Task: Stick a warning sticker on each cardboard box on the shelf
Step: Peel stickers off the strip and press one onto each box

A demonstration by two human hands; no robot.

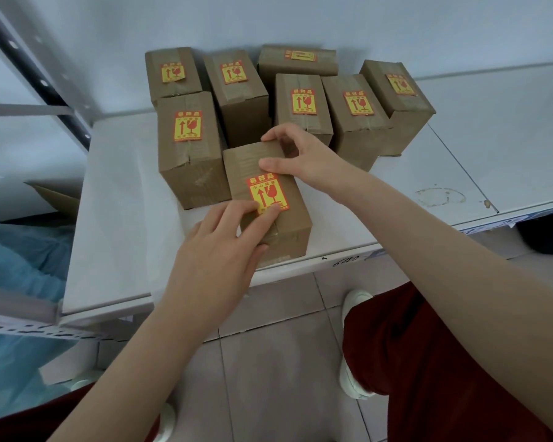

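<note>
On shelf (125,186), rectangular cardboard box (288,237), red-yellow sticker (266,193)

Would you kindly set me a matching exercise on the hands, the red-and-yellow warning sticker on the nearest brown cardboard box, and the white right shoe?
Things: 1 left hand; 2 right hand; 3 red-and-yellow warning sticker on the nearest brown cardboard box; 4 white right shoe.
States: A on the tiled floor; B grips that box's far end; C presses the sticker's lower edge; D stuck on the box top.
Pairs: 1-C, 2-B, 3-D, 4-A.
</note>
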